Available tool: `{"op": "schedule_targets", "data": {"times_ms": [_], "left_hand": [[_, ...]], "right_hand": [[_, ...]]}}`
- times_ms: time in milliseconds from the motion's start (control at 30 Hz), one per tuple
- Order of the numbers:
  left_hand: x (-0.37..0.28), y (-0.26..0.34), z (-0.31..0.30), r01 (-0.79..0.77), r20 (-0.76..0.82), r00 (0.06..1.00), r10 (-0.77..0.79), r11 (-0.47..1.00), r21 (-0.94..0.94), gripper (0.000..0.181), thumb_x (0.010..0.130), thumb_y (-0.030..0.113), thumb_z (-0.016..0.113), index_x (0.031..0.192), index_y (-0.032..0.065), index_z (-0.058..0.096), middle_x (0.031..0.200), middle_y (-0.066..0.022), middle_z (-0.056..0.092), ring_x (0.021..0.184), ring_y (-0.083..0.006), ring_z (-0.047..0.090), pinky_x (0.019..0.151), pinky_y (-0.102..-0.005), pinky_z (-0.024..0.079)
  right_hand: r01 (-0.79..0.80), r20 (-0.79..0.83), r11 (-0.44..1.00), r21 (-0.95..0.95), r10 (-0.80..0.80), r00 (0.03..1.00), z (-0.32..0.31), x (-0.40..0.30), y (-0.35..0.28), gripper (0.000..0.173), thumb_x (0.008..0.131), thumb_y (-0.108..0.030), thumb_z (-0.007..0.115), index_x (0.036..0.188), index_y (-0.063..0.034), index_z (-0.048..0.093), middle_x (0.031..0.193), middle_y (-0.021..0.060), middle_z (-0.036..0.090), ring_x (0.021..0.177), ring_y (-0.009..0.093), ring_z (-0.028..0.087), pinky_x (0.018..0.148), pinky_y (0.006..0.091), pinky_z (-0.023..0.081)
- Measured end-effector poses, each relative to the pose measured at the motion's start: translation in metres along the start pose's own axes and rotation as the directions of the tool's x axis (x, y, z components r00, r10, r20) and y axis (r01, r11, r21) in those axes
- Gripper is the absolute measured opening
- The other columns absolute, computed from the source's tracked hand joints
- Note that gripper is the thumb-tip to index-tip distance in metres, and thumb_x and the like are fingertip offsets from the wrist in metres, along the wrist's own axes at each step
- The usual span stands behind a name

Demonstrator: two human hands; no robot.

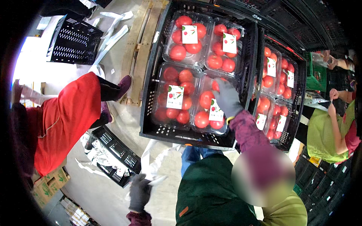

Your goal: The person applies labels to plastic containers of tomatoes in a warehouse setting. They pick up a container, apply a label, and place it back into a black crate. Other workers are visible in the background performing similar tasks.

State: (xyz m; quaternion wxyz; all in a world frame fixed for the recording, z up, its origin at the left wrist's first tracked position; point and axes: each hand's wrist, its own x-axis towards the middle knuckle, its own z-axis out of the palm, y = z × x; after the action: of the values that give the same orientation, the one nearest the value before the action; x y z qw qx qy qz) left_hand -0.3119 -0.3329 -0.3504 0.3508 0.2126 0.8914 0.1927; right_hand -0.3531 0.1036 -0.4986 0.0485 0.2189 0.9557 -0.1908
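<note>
My right hand [227,99], in a grey glove, lies over the front right clear plastic pack of tomatoes [202,118]. Its palm edge is beside a printed white label [216,111] on that lid; whether the fingers pinch anything is hidden. Three more labelled tomato packs [174,97] fill the rest of the black plastic crate [147,118]. Low on the left, my left hand [140,193], gloved too, holds a crumpled white strip [151,161] that trails up towards the crate's near edge.
Another crate [294,121] of labelled tomato packs adjoins on the right. A wooden pallet [138,53] lies to the left. White strips litter the floor [113,39] and a tipped black crate [117,149]. A person in a red apron [70,118] stands left; another person's hands [333,97] are at right.
</note>
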Motion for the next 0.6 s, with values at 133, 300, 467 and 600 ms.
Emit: {"op": "schedule_targets", "data": {"times_ms": [133, 300, 467, 600], "left_hand": [[0.088, 0.049, 0.022, -0.024, -0.07, 0.997, -0.025, 0.781, -0.624, 0.044, 0.08, 0.012, 0.058, 0.122, -0.0007, 0.051, 0.13, -0.0213, 0.045, 0.122, -0.0316, 0.043, 0.1, -0.0373, 0.035], [0.203, 0.049, 0.034, 0.046, -0.139, 0.908, -0.394, 0.424, -0.904, 0.035, 0.086, 0.026, 0.051, 0.107, -0.0016, 0.056, 0.09, -0.0069, 0.06, 0.076, -0.0152, 0.057, 0.065, -0.0258, 0.046], [0.249, 0.026, 0.063, 0.178, 0.122, 0.735, -0.667, 0.016, -0.984, 0.039, 0.084, 0.034, 0.053, 0.102, 0.0001, 0.06, 0.086, -0.0073, 0.063, 0.072, -0.0188, 0.062, 0.061, -0.0291, 0.049], [0.255, 0.014, 0.078, 0.041, -0.063, 0.909, -0.411, 0.239, -0.97, 0.032, 0.089, 0.023, 0.051, 0.111, 0.0016, 0.056, 0.1, -0.008, 0.062, 0.088, -0.0185, 0.062, 0.075, -0.0323, 0.05]], "right_hand": [[-0.13, 0.083, 0.912, 0.389, 0.106, 0.991, 0.019, 0.072, -0.028, 0.052, 0.073, -0.027, 0.068, 0.113, -0.0019, 0.045, 0.098, 0.0246, 0.059, 0.091, 0.041, 0.059, 0.078, 0.0438, 0.047], [-0.276, 0.174, 0.923, 0.267, 0.236, 0.956, 0.044, 0.105, -0.04, 0.058, 0.066, -0.028, 0.073, 0.108, 0.0028, 0.047, 0.092, 0.0279, 0.061, 0.091, 0.041, 0.059, 0.077, 0.0445, 0.048], [-0.282, 0.296, 0.63, 0.723, 0.086, 0.951, 0.031, 0.105, -0.029, 0.04, 0.067, -0.021, 0.073, 0.094, 0.0012, 0.055, 0.089, 0.0119, 0.061, 0.08, 0.02, 0.058, 0.073, 0.0333, 0.047], [-0.201, 0.316, 0.686, 0.699, -0.044, 0.948, 0.001, 0.089, -0.027, 0.038, 0.068, -0.023, 0.073, 0.093, -0.0012, 0.055, 0.084, 0.0081, 0.057, 0.075, 0.016, 0.054, 0.068, 0.0318, 0.045]]}}
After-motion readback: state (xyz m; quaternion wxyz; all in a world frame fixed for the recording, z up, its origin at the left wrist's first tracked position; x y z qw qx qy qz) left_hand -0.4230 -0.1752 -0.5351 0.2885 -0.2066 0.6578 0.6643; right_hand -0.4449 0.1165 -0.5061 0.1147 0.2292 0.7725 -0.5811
